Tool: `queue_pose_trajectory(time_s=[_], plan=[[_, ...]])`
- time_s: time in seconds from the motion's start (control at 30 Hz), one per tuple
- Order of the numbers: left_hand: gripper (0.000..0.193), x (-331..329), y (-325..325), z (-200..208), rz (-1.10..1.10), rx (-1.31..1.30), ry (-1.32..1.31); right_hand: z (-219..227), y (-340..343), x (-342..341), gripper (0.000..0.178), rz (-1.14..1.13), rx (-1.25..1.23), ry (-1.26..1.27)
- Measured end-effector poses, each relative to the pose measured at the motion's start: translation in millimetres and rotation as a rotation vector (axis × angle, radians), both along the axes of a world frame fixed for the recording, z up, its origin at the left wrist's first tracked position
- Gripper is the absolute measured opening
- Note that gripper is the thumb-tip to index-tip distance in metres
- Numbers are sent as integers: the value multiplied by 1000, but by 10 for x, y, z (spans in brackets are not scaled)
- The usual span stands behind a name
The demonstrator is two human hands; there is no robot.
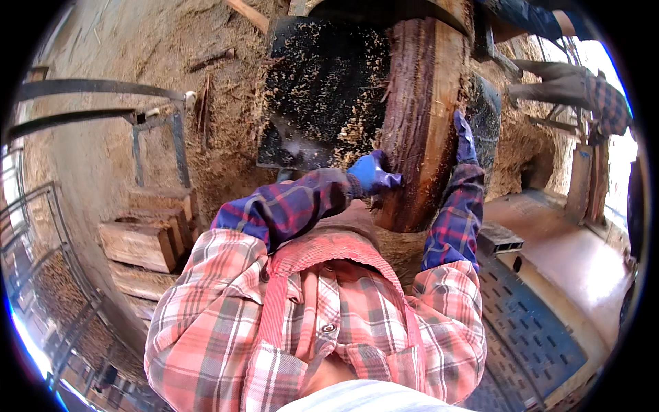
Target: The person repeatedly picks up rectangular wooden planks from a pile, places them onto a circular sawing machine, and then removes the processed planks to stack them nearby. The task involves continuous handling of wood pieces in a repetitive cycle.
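A thick slab of wood [422, 117], reddish-brown and rough on one side and paler on the other, lies lengthwise in front of me on a black machine table [322, 96] strewn with sawdust. My left hand [374, 172], in a blue-purple glove, grips the slab's left edge near its close end, with a digit resting over the top. Along the slab's right side, my right hand [465, 135], gloved alike, lies flat with its fingers stretched forward. The far end of the slab runs up to a dark curved machine part [391, 10].
Cut wooden blocks [141, 240] are stacked at left, below a metal frame [110, 89]. A slotted blue metal plate [528, 336] lies at lower right. A co-worker's sleeve [525, 15] reaches in at the far right; another person [604, 99] in plaid is beyond. Sawdust covers the ground.
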State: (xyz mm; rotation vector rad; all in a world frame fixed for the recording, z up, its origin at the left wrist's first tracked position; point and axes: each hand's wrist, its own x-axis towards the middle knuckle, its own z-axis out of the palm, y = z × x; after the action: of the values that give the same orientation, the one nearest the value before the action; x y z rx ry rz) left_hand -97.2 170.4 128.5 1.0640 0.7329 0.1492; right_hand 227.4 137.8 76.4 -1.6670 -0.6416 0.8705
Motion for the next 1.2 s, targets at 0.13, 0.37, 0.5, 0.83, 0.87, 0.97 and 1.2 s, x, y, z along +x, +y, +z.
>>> queue_pose_trajectory(time_s=[0.13,0.37,0.5,0.83,0.87,0.97,1.2], plan=[[29,-771,292,-101,-89,-72,76,513,406,-1251,46,109,-86,-10],[42,-1242,447,645,-459,-215,2,252,510,-1841,56,256,-137,127],[41,-1085,840,443,-547,-550,-24,579,595,-1765,70,252,-496,46],[35,-482,1887,371,-1051,-522,202,622,-23,-2937,45,-964,258,686],[35,-354,2072,549,-1153,-446,327,810,54,-3159,32,-1025,-101,215],[45,288,1358,471,-1460,-121,-234,228,-1127,-3244,41,-1203,691,354],[45,1380,1139,1296,-972,-50,-560,1306,-2053,-1797,68,-1711,240,-258]])
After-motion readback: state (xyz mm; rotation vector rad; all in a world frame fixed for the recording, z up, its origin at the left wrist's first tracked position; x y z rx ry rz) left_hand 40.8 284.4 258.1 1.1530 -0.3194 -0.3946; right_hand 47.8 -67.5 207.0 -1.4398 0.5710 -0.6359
